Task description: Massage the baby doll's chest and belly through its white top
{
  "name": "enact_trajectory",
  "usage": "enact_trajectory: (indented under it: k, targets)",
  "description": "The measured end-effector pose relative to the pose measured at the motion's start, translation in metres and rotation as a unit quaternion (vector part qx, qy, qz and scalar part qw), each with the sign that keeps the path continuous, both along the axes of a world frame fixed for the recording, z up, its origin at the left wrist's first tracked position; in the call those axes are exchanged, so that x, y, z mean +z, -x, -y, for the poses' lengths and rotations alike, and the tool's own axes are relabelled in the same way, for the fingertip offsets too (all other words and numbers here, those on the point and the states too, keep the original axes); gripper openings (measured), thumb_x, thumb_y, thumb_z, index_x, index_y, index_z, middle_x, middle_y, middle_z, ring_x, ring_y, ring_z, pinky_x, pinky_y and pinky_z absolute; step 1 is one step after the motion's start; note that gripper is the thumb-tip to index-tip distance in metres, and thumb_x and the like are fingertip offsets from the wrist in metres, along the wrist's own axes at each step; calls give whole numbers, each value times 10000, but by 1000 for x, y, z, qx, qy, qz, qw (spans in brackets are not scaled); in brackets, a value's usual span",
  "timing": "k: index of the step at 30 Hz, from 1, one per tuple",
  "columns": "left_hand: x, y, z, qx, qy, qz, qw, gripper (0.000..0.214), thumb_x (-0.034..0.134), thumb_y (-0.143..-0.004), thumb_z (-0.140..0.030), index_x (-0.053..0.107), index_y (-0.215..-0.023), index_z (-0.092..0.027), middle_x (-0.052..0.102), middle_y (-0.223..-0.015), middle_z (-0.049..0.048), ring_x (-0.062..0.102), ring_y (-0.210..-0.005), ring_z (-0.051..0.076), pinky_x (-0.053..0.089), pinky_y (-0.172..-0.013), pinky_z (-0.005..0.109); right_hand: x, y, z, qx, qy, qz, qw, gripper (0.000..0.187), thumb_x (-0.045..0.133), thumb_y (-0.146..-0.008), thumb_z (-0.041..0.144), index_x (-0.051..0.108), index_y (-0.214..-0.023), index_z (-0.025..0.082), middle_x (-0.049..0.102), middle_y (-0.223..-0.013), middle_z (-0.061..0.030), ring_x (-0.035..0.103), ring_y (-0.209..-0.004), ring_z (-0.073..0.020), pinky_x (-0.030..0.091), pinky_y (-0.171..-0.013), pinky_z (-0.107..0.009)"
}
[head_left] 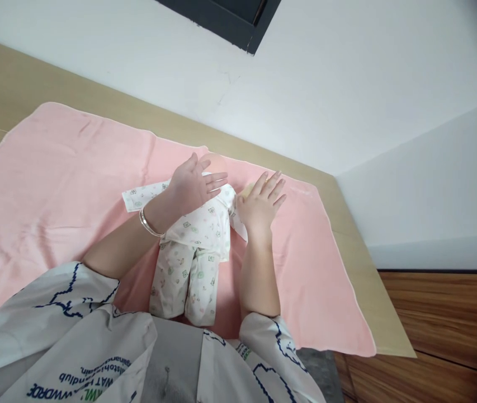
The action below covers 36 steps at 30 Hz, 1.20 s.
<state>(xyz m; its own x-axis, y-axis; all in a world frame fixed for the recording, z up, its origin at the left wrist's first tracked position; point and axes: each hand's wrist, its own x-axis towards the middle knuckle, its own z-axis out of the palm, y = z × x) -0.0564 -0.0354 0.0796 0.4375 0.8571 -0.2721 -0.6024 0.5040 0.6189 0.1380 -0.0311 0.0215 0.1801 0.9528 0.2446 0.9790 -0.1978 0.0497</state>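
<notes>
A baby doll [196, 235] in white printed pyjamas lies on its back on a pink towel [53, 184], legs toward me. My left hand [192, 184] hovers over the doll's chest and head with its fingers stretched out; a silver bangle is on that wrist. My right hand [261, 204] lies flat with fingers spread on the doll's outstretched arm at its right side. The doll's head [217, 162] is mostly hidden behind my left hand.
The towel covers a light wooden table [12, 84] that stands against a white wall [347, 84]. The table's right edge drops to a brown wooden floor [443, 336]. A dark frame [238, 19] hangs on the wall above.
</notes>
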Motion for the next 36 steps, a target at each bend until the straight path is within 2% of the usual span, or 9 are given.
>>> enact_trajectory:
  k: [4,7,11,16,22,26,29,33,36]
  targets:
    - [11,10,8,46,-11,-2,999,754,276,-1004,-655,43,-1644,-331,439,-1616,107,405,-1515,256,250,-1271,500,3,9,10,-1,13,1,1000,813,382,-974,389,109,-1603,-49,52,-1689,-324,46,-1582,-487,147,-1224,-719]
    - [11,6,15,60,0,-21,998,765,331,-1007,-621,44,-1646,-314,414,-1630,116,392,-1523,254,242,-1281,483,17,19,22,11,37,-36,999,690,324,-989,316,265,-1561,-66,109,-1682,-324,11,-1580,-490,113,-1211,-753]
    - [8,-4,23,25,17,-34,999,742,343,-1017,-572,138,-1644,-232,367,-1653,134,335,-1550,253,233,-1295,450,35,42,49,133,53,-149,978,602,262,-1031,360,431,-1514,43,230,-1687,-238,65,-1598,-430,130,-1234,-732]
    - [15,-7,36,-67,-21,-22,997,762,281,-1018,-641,209,-1630,-194,336,-1674,88,233,-1588,249,195,-1322,432,32,72,90,301,10,-264,916,748,210,-1047,528,56,-1639,97,105,-1728,-186,30,-1624,-301,184,-1300,-611]
    - [21,-10,58,-32,-119,-1,992,643,176,-1070,-542,176,-1643,-249,342,-1676,1,140,-1608,183,119,-1341,380,27,81,114,407,-114,-303,854,729,182,-1043,474,-212,-1611,243,-134,-1743,-36,-45,-1623,-300,197,-1306,-621]
    - [9,-28,73,-22,-210,-18,977,563,163,-1079,-460,266,-1619,-337,323,-1675,-91,106,-1609,141,120,-1343,334,38,72,111,359,-123,-267,886,684,121,-1030,404,-262,-1589,307,-132,-1741,34,-45,-1622,-290,208,-1301,-610]
    - [3,-36,85,-53,-312,-62,947,560,199,-1069,-457,295,-1610,-352,349,-1657,-114,76,-1612,153,132,-1336,350,47,63,107,285,-146,-231,919,655,9,-998,275,-300,-1575,290,-6,-1749,3,-4,-1623,-280,241,-1287,-609]
    - [11,-30,99,-127,-402,-108,900,571,232,-1046,-314,296,-1614,-322,320,-1666,-125,33,-1605,145,121,-1301,289,53,57,107,146,-195,-222,944,684,3,-966,183,-392,-1519,264,177,-1715,-59,58,-1619,-294,351,-1236,-600]
    - [19,-22,104,-136,-409,-129,893,559,245,-1032,-341,391,-1571,-321,397,-1632,-110,54,-1601,200,180,-1280,350,52,57,112,92,-152,-186,966,757,143,-996,285,-452,-1464,315,130,-1719,-40,-66,-1612,-343,344,-1198,-699]
